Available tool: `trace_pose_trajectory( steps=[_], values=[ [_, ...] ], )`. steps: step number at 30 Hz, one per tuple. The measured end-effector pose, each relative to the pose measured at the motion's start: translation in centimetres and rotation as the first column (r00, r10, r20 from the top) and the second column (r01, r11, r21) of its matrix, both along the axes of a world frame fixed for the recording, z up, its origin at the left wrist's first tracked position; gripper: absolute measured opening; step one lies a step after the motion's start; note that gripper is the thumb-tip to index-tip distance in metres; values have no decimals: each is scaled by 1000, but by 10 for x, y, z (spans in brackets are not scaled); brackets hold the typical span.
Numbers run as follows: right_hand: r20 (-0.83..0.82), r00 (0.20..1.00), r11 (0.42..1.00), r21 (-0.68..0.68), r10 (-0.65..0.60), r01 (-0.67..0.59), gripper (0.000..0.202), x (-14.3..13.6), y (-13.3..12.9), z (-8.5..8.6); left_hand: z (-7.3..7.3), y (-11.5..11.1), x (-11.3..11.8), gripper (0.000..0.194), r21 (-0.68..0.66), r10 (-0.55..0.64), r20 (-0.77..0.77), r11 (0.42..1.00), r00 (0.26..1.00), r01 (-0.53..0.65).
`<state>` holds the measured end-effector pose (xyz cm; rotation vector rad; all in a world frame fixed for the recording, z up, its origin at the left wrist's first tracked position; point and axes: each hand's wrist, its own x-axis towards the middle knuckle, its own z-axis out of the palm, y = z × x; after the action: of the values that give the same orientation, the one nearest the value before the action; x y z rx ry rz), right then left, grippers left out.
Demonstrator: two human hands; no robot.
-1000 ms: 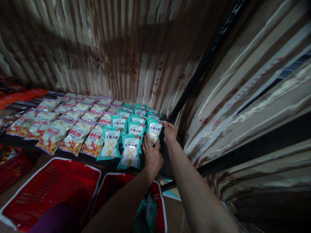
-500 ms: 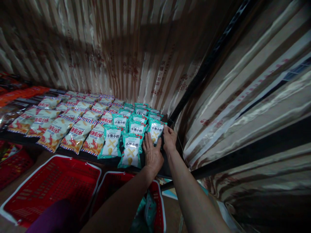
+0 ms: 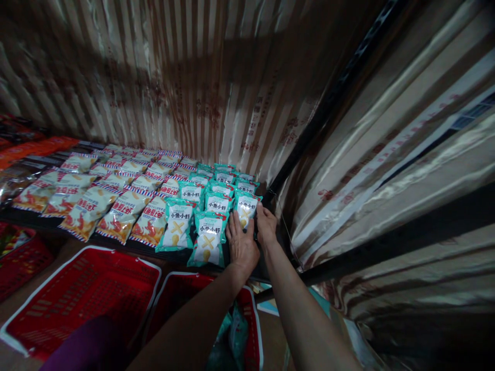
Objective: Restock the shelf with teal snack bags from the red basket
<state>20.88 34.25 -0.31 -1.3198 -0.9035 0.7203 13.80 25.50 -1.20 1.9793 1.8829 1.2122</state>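
Note:
A teal and white snack bag (image 3: 246, 205) stands tilted back at the right end of the shelf, between my two hands. My left hand (image 3: 243, 246) holds its lower part, fingers along the left edge and thumb at the lower right. Around the bag's right edge my right hand (image 3: 266, 224) is closed, its fingertips partly hidden. Just left of my left hand leans another teal snack bag (image 3: 209, 238) of the same kind. More teal bags are lined up behind in short rows.
White and red snack bags (image 3: 119, 214) fill the shelf's middle. Orange packages (image 3: 36, 149) lie at far left. Below stand a red basket (image 3: 93, 288) and a second red basket (image 3: 256, 322) with teal bags (image 3: 236, 335) inside. A dark post (image 3: 297, 149) and striped curtain (image 3: 216, 87) border the shelf.
The bag between my hands has shifted slightly left and is a little lower at its right corner. My right hand has moved slightly left with it; my left hand has barely moved.

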Motion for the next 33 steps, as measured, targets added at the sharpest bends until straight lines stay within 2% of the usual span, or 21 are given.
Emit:
trace_pose_trajectory(
  steps=[9, 14, 17, 20, 25, 27, 30, 33],
  values=[
    [45, 999, 1000, -21, -13, 14, 52, 2, 0, -8, -2, 2, 0, 52, 18, -14, 31, 1000, 999, 13],
    [171, 981, 996, 14, -94, 93, 54, 8, -13, -12, 1, 0, -3, 48, 44, -65, 12, 997, 998, 64],
    [264, 955, 991, 38, -132, 127, 52, 10, -36, -9, 4, -3, -6, 44, 65, -112, -17, 991, 994, 113],
    [326, 941, 996, 14, -92, 92, 48, 6, -63, -2, 6, -7, -9, 37, 84, -160, -28, 983, 987, 162],
    [369, 929, 998, -30, -34, 48, 37, -9, -103, 6, -7, -24, -17, 34, 149, -351, -18, 925, 936, 350],
    [347, 938, 999, -35, -5, 18, 36, -16, -120, 8, -14, -38, -24, 37, 198, -425, 7, 888, 905, 415],
    [292, 956, 999, -33, 38, -30, 36, -29, -152, 5, -21, -67, -39, 39, 283, -480, 31, 846, 877, 453],
    [257, 965, 998, -50, 56, -45, 36, -44, -187, -12, -34, -102, -60, 37, 279, -517, 27, 825, 855, 491]
  ],
)
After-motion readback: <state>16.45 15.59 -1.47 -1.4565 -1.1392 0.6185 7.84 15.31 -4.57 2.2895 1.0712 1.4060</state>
